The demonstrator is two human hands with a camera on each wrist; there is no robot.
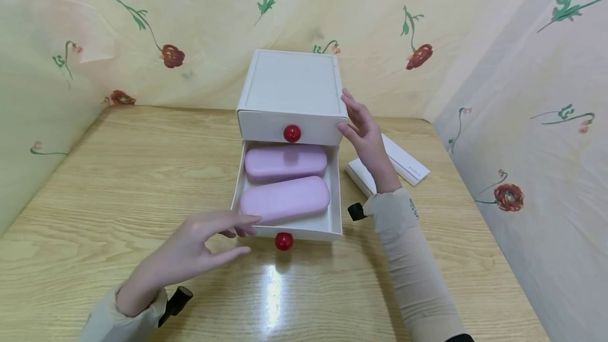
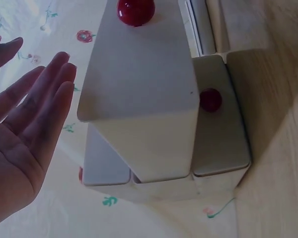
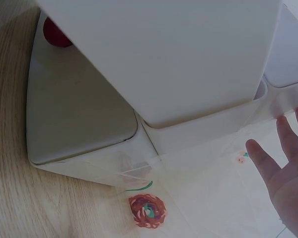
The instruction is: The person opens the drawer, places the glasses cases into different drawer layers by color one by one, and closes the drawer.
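A small white drawer cabinet with red round knobs stands on the table. Its middle drawer is pulled out, and two pinkish-lilac oblong cases with rounded ends, the rear case and the front case, lie side by side in it. By the drawer's front left corner is my left hand, fingers extended and holding nothing; the left wrist view shows it apart from the drawer's side. My right hand rests at the cabinet's upper right side, fingers spread, thumb near the top drawer's front corner.
Behind and right of my right hand lie two slim white boxes, one longer in view and one partly covered by the forearm. The wooden table meets a flower-patterned cloth at the back and sides.
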